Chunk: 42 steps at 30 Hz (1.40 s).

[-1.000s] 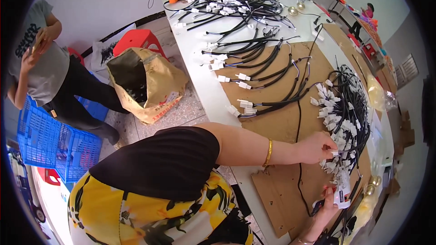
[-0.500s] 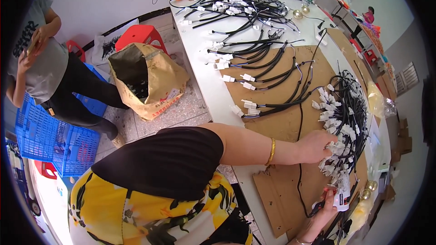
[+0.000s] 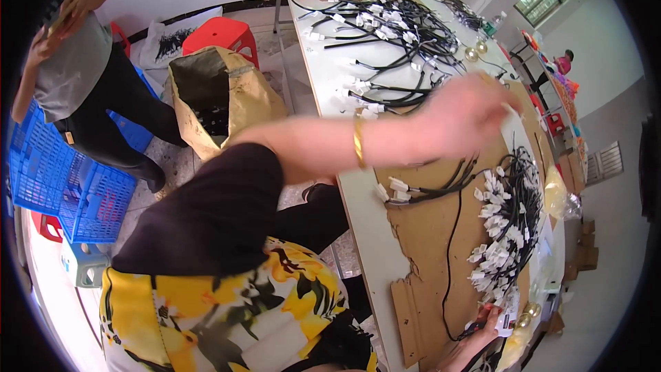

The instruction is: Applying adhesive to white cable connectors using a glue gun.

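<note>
While the right hand point(image 3: 487, 324) grips a white tool point(image 3: 507, 321), the left hand point(image 3: 468, 109) blurs near black cables point(image 3: 526, 196), finger state indeterminable; step presumably cable handling, next needing careful separation.

A loose black sleeve point(image 3: 206, 213) and a yellow-and-white floral garment point(image 3: 227, 310) with dark leaf shapes; a twisted-looking gold bangle point(image 3: 359, 142) circles the left wrist point(image 3: 377, 140).

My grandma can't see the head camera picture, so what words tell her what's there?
A blurred left hand stretches over a table of black cables with white connectors, while the right hand holds a white object. A person in grey stands by blue crates.
</note>
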### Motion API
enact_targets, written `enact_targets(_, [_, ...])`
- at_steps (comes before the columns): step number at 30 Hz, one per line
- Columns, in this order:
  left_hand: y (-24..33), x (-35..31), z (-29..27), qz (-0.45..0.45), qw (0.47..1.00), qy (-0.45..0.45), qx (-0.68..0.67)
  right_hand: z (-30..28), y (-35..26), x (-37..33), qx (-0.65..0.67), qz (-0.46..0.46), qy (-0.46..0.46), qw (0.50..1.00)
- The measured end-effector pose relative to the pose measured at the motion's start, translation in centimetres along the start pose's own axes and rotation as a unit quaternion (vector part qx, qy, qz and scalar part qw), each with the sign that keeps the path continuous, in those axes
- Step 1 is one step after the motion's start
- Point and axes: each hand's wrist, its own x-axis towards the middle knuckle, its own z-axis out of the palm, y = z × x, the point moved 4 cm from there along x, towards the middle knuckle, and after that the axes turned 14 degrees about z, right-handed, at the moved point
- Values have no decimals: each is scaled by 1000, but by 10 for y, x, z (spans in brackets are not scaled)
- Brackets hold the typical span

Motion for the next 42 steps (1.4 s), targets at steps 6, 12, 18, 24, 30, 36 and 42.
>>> enact_targets(6, [-172,-17,-153,-59,958,-82,268,6,-6,-10,12,-5,65,998])
enact_targets(12, [-295,-60,-295,-269,823,-77,494,52,-28,-37,-116,36,162,979])
enact_targets(18, [-351,-65,-323,-313,775,-135,533,42,-19,-30,-118,34,231,965])
enact_targets(24, [-405,-69,-307,-314,736,-230,554,44,-21,-29,-116,32,289,950])
enact_targets(30, [-421,-69,-299,-330,673,-365,552,47,-16,-18,-124,48,316,939])
enact_targets(36, [-421,-49,-302,-242,711,-343,565,38,-8,-8,-157,62,300,939])
enact_targets(42, [-400,-20,-323,-250,789,-203,524,21,1,2,-155,23,290,944])
